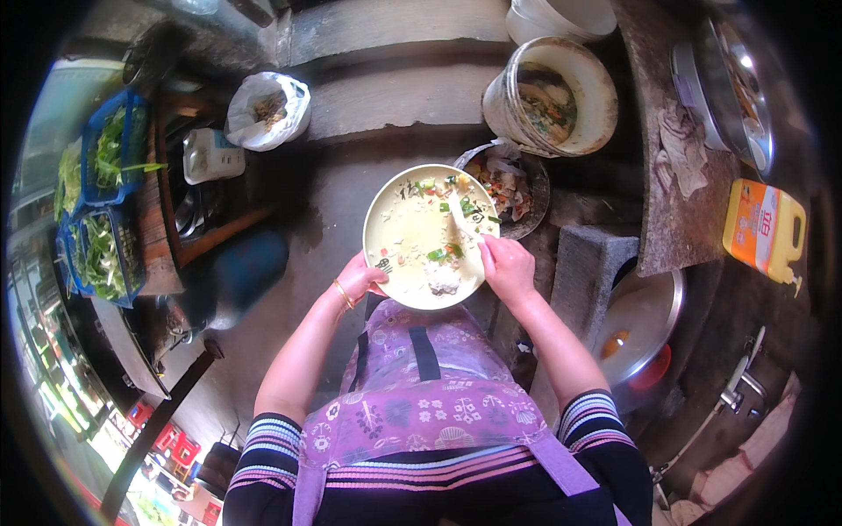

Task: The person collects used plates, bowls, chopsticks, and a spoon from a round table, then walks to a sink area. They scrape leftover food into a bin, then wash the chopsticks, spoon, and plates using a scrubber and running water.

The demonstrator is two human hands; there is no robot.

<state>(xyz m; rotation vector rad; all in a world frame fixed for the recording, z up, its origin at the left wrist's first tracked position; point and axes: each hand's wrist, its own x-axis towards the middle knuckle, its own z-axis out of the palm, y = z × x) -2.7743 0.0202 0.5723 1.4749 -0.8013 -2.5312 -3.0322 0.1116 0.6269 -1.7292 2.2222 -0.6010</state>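
Observation:
My left hand (363, 276) grips the lower left rim of a round pale-yellow plate (418, 227), with the thumb on its upper face. Rice grains, chopped green and red bits and a whitish lump of food scraps (443, 276) lie on the plate. At the right rim, my right hand (510, 268) is closed around the end of a white spoon (462, 215), which lies across the plate. Whether those fingers also grip the rim is hard to tell. Just beyond the plate, partly covered by it, stands a round bin of food waste (506, 181).
A dirty white bucket (585, 98) holding slops stands at the upper right. A bag-lined bin (268, 112) is at the upper left, near blue baskets of greens (108, 158). To the right are a stone block (582, 276), a large metal basin (641, 322) and a yellow jug (763, 230).

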